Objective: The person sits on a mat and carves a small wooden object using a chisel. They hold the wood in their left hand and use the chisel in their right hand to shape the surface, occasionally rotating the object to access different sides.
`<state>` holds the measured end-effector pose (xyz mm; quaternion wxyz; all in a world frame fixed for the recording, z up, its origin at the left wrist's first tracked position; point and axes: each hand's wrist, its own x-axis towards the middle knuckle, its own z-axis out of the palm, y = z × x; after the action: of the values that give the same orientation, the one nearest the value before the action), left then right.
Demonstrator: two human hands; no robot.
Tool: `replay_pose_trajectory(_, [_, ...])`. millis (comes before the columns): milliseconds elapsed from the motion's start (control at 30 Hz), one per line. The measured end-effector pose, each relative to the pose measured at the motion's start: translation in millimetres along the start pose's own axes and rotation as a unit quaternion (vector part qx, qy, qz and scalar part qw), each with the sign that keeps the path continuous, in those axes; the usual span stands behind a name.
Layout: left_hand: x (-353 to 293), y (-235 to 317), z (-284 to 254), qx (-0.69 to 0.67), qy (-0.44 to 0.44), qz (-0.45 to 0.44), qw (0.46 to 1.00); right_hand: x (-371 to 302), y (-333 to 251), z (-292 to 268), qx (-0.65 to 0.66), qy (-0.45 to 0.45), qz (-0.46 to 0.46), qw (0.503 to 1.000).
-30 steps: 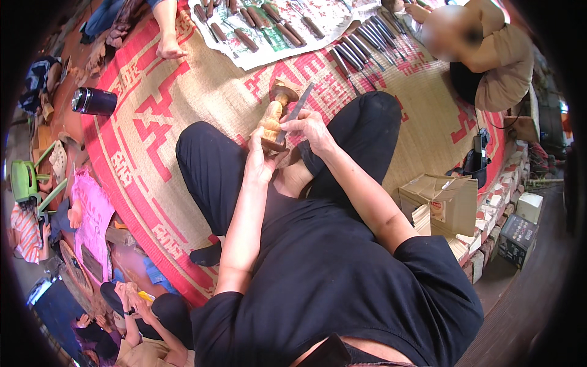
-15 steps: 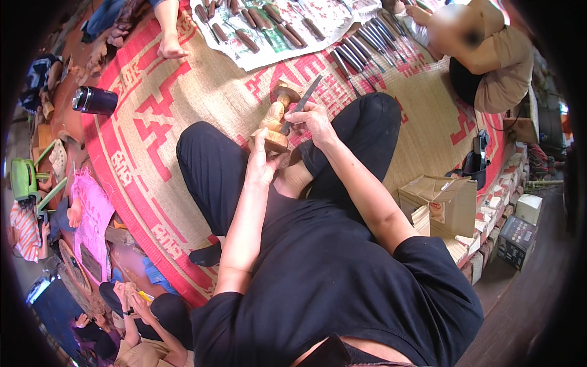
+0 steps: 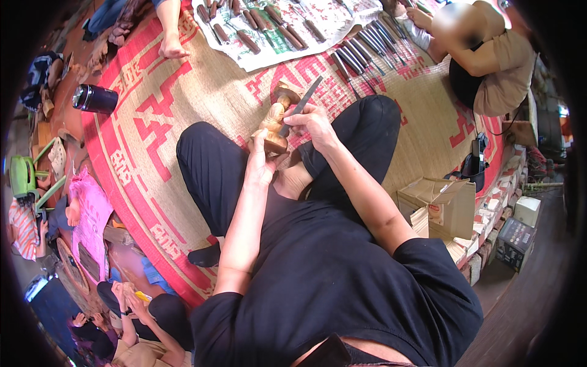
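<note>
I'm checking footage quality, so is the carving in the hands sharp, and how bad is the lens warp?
Head view: the wooden figure and the chisel in the right hand are fairly sharp in even daylight. The mat curves strongly toward the dark round rim. One person's face at top right is blurred out.

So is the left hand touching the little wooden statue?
Touching. In the head view the left hand wraps around the base of the wooden figure, fingers pressed against it, while the right hand holds a carving tool to it.
</note>
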<state>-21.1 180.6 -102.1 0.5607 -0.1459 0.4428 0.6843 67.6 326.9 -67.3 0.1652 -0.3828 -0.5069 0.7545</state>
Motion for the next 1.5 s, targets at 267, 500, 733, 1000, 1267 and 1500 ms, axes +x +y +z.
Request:
replay_pose_trajectory(267, [0.0,-1.0,1.0,-0.013,0.013,0.020,1.000,1.1,0.4,-1.9,0.007,0.015,0.005,1.000])
replay_pose_trajectory(500, [1.7,0.5,-4.9,-0.032,-0.049,0.004,0.998,-5.3,2.7,0.6,0.010,-0.018,0.000,1.000])
replay_pose_trajectory(733, [-0.6,2.2,0.1,-0.060,-0.043,-0.016,0.997,-5.1,-0.1,-3.1,0.055,-0.017,0.004,0.998])
replay_pose_trajectory(1000, [-0.5,0.9,2.1,-0.087,-0.044,-0.022,0.995,-1.8,6.7,-12.4,0.081,-0.015,0.013,0.996])
replay_pose_trajectory(1267, [-1.7,-0.2,-3.3,-0.079,-0.061,-0.030,0.995,-7.4,21.0,-9.0,0.085,-0.004,0.021,0.996])
replay_pose_trajectory(1500, [3.0,0.0,0.3,-0.044,-0.066,-0.037,0.996,-16.7,-3.0,-11.6,0.074,-0.074,0.040,0.994])
